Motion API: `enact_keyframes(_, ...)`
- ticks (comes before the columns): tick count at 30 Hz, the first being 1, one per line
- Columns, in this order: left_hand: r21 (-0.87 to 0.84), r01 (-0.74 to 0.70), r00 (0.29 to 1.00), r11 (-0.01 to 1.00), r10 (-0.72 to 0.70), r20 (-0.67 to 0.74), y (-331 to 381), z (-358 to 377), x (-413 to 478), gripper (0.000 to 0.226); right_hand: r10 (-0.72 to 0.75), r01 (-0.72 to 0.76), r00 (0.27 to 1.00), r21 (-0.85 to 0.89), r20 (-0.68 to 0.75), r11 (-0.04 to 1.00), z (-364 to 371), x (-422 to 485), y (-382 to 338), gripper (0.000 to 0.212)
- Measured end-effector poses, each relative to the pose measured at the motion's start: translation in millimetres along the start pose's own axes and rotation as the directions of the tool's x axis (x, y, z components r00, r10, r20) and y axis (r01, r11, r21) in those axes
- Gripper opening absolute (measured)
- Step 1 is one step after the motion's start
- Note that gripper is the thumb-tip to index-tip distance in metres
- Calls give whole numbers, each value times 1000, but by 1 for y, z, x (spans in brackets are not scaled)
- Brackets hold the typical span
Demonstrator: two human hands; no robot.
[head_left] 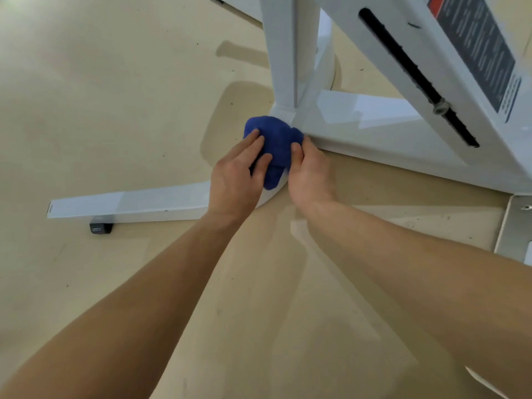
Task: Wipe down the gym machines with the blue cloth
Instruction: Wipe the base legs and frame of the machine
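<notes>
Two bare hands work a bunched blue cloth [273,136] against the base joint of a white gym machine [359,131], just above frame centre. The left hand [239,174] presses the cloth with fairly straight fingers; the right hand [309,171] grips its edge, thumb on top and fingers curled behind. A white floor bar [129,203] on a black rubber foot [100,227] runs toward 9 o'clock over the tan floor [115,82]. A slanted column with a black slot [414,73] and a dark label [475,47] rises toward 2 o'clock.
</notes>
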State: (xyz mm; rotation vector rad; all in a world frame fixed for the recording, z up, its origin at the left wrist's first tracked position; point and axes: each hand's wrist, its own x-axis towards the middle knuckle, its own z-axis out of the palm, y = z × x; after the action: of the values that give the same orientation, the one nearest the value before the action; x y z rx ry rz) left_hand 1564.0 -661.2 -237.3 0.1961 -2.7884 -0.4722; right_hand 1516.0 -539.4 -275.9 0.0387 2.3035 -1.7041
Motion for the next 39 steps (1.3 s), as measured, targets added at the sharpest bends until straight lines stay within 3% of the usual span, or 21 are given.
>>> enact_keyframes(6, 128, -140, 989, 982, 133, 63, -20, -1, -13, 43, 42, -41, 998, 17, -40, 999, 22, -23, 4, 34)
enact_keyframes(9, 177, -204, 979, 963, 204, 17, -41, -13, -33, 38, 26, -28, 997, 33, 72, 999, 36, -48, 8, 40)
enact_keyframes(13, 175, -107, 994, 979, 112, -19, -40, -11, -53, 46, 23, -25, 989, 11, 148, 1000, 44, -55, 8, 62)
enact_keyframes(19, 175, -40, 998, 984, 32, 48, 4, 15, -12, 50, -115, 117, 990, -26, 86, 993, -9, 2, 0, 30)
enact_keyframes(21, 199, -40, 998, 979, 30, 56, 4, 11, -7, 51, -119, 123, 989, -36, 93, 992, -13, 7, -3, 28)
enact_keyframes(27, 273, -289, 957, 918, 289, 40, -27, -7, -26, 39, -63, 73, 994, -131, 84, 989, 16, -28, 9, 30)
enact_keyframes(30, 299, -324, 944, 897, 327, 44, -47, -17, -37, 38, -8, 16, 995, -81, 103, 997, 33, -43, 9, 31)
enact_keyframes(36, 374, -238, 969, 897, 246, 25, -63, -46, -68, 32, 111, -89, 940, -82, 324, 993, 45, -77, 1, 28)
enact_keyframes(39, 381, -12, 999, 924, -1, 35, -38, -67, -71, 20, 6, -1, 914, -14, 406, 1000, 26, -77, 1, 36)
